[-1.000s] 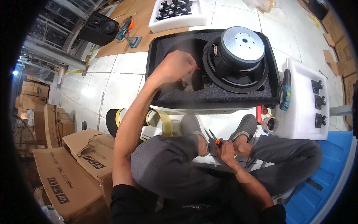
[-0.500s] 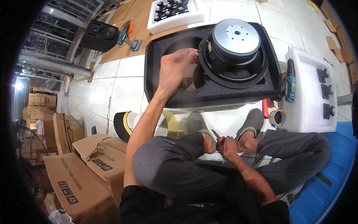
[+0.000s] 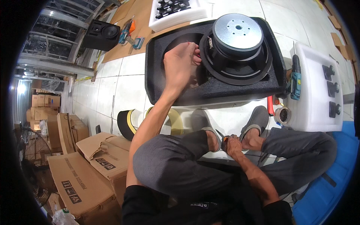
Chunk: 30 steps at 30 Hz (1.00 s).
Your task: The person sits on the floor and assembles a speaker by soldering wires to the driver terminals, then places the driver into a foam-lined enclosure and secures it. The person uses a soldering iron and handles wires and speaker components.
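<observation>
My left hand (image 3: 180,65) is over the round opening of a black speaker cabinet (image 3: 228,91), its fingers curled inward; whatever they may hold is hidden. Just right of those fingers, a large speaker driver (image 3: 240,35) with a silver round back sits magnet-up on the cabinet. A small terminal tab shows on the driver's side facing the hand. Down between my shoes, my right hand (image 3: 234,145) is closed around a hand tool (image 3: 225,139) with an orange-and-black handle and a pointed dark tip. The hand covers much of the tool.
A cordless drill (image 3: 296,80) stands beside a white foam tray (image 3: 313,112) holding black fittings. Near it lie a tape roll (image 3: 282,115) and a red-handled item (image 3: 270,105). Black-and-yellow rings (image 3: 127,123) and cardboard boxes (image 3: 80,183) are at left. Another foam box (image 3: 178,20) stands behind.
My left hand has shifted slightly away from the driver's rim, and its fingers are more curled. My right hand keeps its grip on the tool. The whole view has shifted a little.
</observation>
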{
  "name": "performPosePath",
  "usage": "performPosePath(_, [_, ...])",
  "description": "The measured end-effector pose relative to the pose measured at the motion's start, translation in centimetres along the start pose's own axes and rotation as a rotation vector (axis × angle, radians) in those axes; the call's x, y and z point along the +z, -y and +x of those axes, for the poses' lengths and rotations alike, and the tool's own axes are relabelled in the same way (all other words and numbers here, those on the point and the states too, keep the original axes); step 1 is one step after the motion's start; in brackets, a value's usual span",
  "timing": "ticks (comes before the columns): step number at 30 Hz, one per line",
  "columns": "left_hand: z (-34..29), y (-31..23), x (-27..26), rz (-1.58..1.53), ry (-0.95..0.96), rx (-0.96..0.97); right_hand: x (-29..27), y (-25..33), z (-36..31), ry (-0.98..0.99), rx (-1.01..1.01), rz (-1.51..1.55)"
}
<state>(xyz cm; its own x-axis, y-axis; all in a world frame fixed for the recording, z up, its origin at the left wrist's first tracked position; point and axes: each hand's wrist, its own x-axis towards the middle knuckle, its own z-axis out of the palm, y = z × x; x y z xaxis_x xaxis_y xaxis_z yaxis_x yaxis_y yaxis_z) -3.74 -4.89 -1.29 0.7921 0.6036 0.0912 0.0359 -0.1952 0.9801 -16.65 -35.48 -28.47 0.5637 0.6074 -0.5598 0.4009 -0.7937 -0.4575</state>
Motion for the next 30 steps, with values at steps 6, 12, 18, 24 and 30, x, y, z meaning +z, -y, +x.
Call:
performPosePath(6, [-0.2, -0.3, 0.1, -0.051, -0.031, -0.057, 0.0, 0.7, -0.1, 0.075, -0.011, -0.149])
performPosePath(12, [-0.1, 0.0, 0.0, -0.052, -0.039, -0.046, -8.3, 5.2, -2.2, 0.067, -0.232, -0.261])
performPosePath(18, [-0.3, 0.4, -0.3, -0.037, -0.01, -0.023, -28.4, 12.2, -5.9, -0.488, -0.596, 0.071])
performPosePath(24, [-0.1, 0.5, -0.4, 0.091, -0.041, 0.029, -39.5, 17.6, -3.0, -0.967, -0.857, -0.388])
performPosePath(30, [-0.1, 0.7, -0.4, 0.092, -0.044, -0.021, -45.1, 18.3, -0.1, -0.699, -0.795, -0.753])
